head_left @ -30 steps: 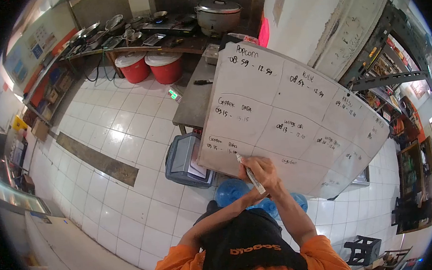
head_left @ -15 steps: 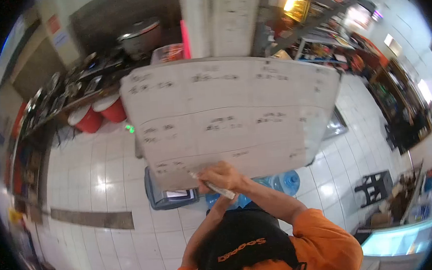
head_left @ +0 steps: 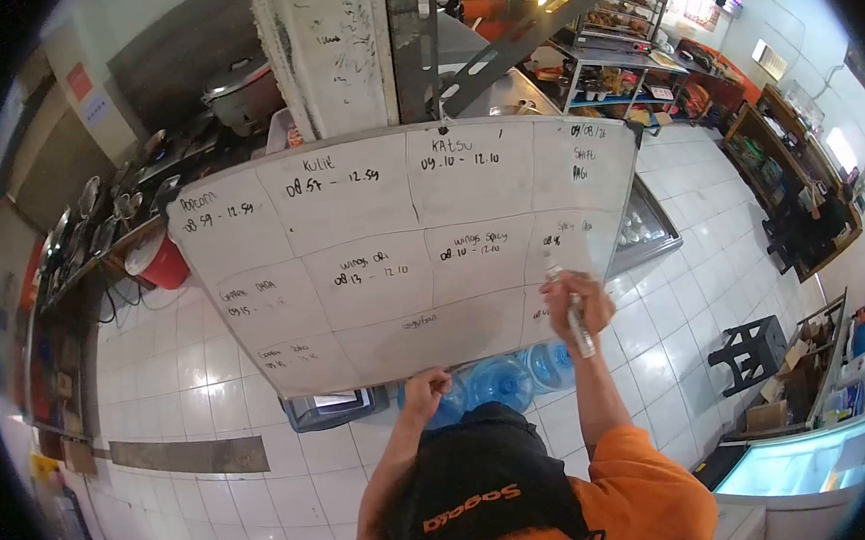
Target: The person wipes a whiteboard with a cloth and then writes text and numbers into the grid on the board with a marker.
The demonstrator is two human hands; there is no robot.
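A large whiteboard point(head_left: 386, 318) with a hand-drawn grid of names and times hangs in front of me, slightly tilted. My right hand point(head_left: 586, 309) is closed around a white marker point(head_left: 579, 325) at the board's lower right, just below the "08." entry in the right column. My left hand point(head_left: 426, 391) is at the board's bottom edge with its fingers curled; whether it grips the edge or something small cannot be made out.
Blue water bottles point(head_left: 501, 384) and a grey bin point(head_left: 334, 409) stand below the board. A post point(head_left: 332, 56) rises behind it. A red bucket point(head_left: 158, 261) is at left, a black stool point(head_left: 747, 356) at right, a lit glass case point(head_left: 807, 460) at lower right.
My right hand has moved right across the board with the marker. My left hand, before close to the right one, now is apart from it at the bottom edge. The view has shifted and sharpened.
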